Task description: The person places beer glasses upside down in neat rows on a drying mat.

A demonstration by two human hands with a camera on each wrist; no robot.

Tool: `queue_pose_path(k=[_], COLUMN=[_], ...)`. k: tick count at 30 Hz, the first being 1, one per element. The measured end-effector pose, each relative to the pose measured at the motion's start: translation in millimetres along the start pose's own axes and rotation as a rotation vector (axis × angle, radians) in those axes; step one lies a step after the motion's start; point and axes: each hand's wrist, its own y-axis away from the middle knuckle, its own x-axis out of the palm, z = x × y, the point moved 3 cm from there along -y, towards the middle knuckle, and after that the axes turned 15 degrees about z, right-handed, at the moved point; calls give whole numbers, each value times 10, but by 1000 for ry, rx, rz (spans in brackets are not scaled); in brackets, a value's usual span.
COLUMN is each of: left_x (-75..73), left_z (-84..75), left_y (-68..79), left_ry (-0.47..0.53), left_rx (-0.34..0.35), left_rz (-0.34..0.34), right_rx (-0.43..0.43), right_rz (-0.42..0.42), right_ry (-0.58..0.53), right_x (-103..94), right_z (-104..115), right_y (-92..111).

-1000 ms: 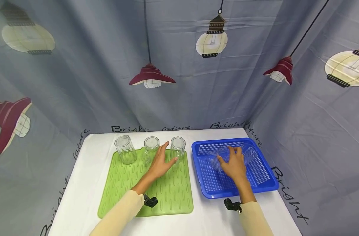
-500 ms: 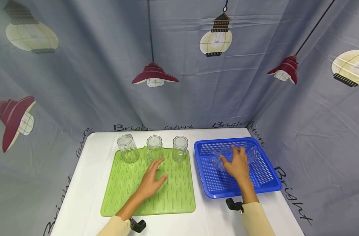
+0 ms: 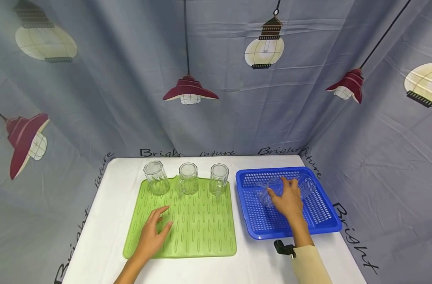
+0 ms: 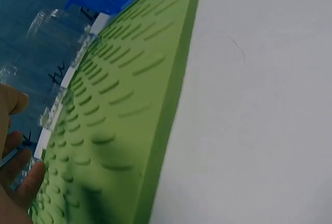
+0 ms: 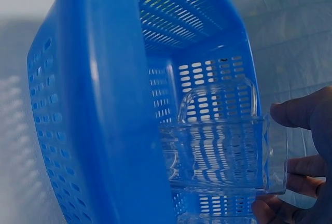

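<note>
My right hand (image 3: pixel 288 201) is inside the blue plastic basket (image 3: pixel 241 205). In the right wrist view its thumb and fingers grip a clear glass mug (image 5: pixel 223 151) round its thick base end; the mug lies on its side, its handle towards the basket's wall. More clear glass lies under and beside it, hard to make out. My left hand (image 3: pixel 152 232), fingers loosely bent and holding nothing, hovers over the front left of the green drying mat (image 3: pixel 198 232). Along the mat's back edge three glass mugs stand in a row: left (image 3: pixel 156 178), middle (image 3: pixel 188 179) and right (image 3: pixel 218 179).
A white table (image 3: pixel 102 221) bears the mat and, to its right, the basket, with a narrow gap between. Grey printed curtains (image 3: pixel 230 126) hang behind the table and at both sides.
My left hand has drawn back from the middle and right mugs towards the mat's front left corner. The right hand stays in the basket on the glass mug. The view has shifted slightly.
</note>
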Motion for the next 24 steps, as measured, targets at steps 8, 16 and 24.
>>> queue_pose_path(k=[8,16,24], left_x=[-145,-341,-320], left_z=[199,554,741], left_y=[139,271,322], left_ry=[-96,-331,-400], left_rx=[-52,-65,-82], left_rz=[-19,-112,-134], right_rx=[4,12,5], right_rz=[-9,7,4], right_ry=[4,8,17], right_x=[-5,25,1], right_z=[-5,4,-33], right_y=[5,-2,-4])
